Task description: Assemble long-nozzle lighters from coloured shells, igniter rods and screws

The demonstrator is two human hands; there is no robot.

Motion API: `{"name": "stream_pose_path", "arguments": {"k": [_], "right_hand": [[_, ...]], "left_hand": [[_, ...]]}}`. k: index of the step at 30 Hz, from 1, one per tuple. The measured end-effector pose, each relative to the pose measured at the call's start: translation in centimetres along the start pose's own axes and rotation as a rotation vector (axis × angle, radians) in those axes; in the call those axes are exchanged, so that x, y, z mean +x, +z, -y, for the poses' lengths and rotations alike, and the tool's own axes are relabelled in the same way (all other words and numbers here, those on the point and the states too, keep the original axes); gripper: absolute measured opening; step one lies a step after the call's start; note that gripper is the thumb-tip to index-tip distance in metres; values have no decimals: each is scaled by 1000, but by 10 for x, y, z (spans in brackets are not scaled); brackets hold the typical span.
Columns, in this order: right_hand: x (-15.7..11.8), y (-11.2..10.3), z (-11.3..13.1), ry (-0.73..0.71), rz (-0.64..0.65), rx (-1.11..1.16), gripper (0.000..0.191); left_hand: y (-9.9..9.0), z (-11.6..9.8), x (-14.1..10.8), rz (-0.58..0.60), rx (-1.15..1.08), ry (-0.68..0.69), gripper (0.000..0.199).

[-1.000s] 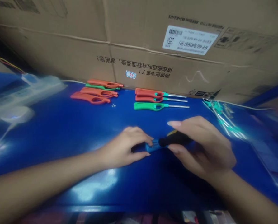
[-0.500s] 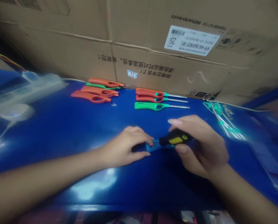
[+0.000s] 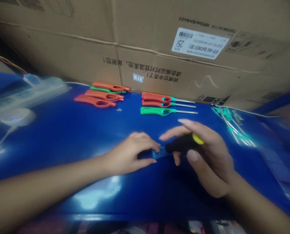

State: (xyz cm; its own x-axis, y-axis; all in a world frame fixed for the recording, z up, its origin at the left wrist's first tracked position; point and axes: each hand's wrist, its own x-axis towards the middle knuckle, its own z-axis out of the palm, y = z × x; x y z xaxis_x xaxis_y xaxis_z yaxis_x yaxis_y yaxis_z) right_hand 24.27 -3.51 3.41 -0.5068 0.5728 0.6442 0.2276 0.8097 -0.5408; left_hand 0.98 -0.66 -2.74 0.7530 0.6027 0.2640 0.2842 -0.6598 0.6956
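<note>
My left hand (image 3: 132, 151) pinches the near-left end of a blue lighter body (image 3: 162, 153) between thumb and fingers, holding it against the table. The rest of that body is hidden behind my right hand (image 3: 214, 154). A stubby black-and-yellow screwdriver (image 3: 183, 143) stands in the right hand, its front end down at the blue body. The right fingers curl loosely about its handle, with thumb and forefinger on either side. The screwdriver's tip cannot be seen.
Orange lighter casings (image 3: 96, 100) lie at back left, beside a few tiny screws (image 3: 119, 110). Assembled lighters (image 3: 158, 111) with metal tubes rest at back centre. Metal tubes with green parts (image 3: 234, 125) lie right. A cardboard box (image 3: 86, 55) walls the back; a power strip (image 3: 44, 91) sits left.
My right fingers have loosened and spread around the screwdriver, and its handle has turned so the yellow end shows. My left hand and the blue lighter body have stayed in place.
</note>
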Motion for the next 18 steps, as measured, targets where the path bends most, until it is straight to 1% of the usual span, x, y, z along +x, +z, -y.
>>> {"name": "stream_pose_path", "arguments": {"k": [1,2,4,6,7,8,11,12,13,14,16,18], "right_hand": [[0,1,0,-14,-12,11,55],[0,0,0,-46,-29,-30,55],[1,-3,1,-106,-45,-230,55],[0,-6,2,-123,-56,-416,50],[0,-7,3,-124,-66,-431,45],[0,-7,4,-105,-83,-393,43],[2,-5,5,18,-67,-163,47],[2,-4,5,29,-51,-120,47],[3,-5,6,16,-46,-124,45],[3,-6,6,-16,-50,-177,44],[2,-8,7,-78,-66,-368,46],[0,-10,7,-101,-78,-503,44]], "left_hand": [[0,0,0,-3,2,2,21],[1,0,0,-4,3,2,21],[1,1,0,-1,2,-1,22],[1,1,1,7,-2,-6,22],[1,1,1,10,-4,-9,22],[1,0,2,13,-4,-11,22],[0,0,2,8,-3,-11,22],[0,0,2,7,-2,-11,22],[0,0,2,10,-2,-11,22],[0,0,2,10,-1,-11,23],[1,1,2,17,-3,-12,23],[1,1,2,18,-4,-13,23]]}}
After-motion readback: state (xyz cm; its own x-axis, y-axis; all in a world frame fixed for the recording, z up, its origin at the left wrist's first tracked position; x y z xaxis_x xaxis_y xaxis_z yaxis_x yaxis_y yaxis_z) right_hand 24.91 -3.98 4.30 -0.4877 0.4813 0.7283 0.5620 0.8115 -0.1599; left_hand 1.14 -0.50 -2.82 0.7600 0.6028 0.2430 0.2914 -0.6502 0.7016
